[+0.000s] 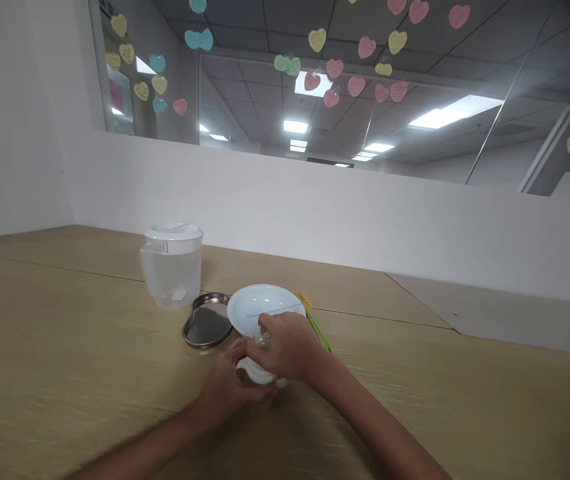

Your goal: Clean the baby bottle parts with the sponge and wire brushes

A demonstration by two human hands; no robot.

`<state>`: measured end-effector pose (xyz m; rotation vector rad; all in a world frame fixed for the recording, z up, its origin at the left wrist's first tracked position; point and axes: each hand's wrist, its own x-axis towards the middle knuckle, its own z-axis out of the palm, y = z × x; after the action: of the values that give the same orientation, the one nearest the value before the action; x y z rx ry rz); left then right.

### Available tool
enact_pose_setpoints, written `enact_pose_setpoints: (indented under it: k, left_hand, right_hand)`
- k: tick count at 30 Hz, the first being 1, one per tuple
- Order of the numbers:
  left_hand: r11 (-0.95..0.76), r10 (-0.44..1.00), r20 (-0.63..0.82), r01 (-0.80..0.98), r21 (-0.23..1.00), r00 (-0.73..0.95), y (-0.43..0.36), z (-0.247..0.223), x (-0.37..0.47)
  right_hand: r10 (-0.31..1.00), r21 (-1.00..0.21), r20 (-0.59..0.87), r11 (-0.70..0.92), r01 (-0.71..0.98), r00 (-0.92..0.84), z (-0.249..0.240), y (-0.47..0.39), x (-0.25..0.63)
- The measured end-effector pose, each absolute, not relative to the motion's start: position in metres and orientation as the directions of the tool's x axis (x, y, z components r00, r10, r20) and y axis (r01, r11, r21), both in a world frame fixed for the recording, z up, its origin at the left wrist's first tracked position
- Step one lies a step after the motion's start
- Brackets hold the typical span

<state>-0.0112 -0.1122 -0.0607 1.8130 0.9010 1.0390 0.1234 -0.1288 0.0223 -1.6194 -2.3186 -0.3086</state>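
Note:
In the head view, my left hand (229, 383) curls round the side of a small white vessel (259, 375) with a curved rim, just above the table. My right hand (289, 343) is closed over a clear, glass-like object (261, 335) right above that vessel. The fingers hide most of both things, so I cannot tell the clear object's full shape. Directly behind the hands stands a shallow white bowl (245, 305), with a thin line like a rod across it.
A lidded, translucent plastic jug (175, 267) stands at the back left. Beside the bowl lies a kidney-shaped steel tray (209, 323). A green-handled brush (319, 331) with a yellow head lies to the bowl's right. White wall and window rise behind the wooden table (89, 340).

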Motion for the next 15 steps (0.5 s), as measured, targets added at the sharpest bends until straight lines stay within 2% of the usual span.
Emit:
enact_pose_setpoints:
  k: [7,15]
  left_hand:
    - [-0.442,0.862,0.338,0.233,0.866,0.379,-0.110,-0.071,-0.013]
    - [-0.437,0.843,0.345,0.152,0.886,0.412,-0.112,-0.061,-0.014]
  right_hand:
    - [0.861,0.007,0.356,0.387,0.922,-0.364,0.025,-0.130,0.129]
    - [0.861,-0.259,0.244,0.500,0.826,-0.445,0.038,-0.136,0.143]
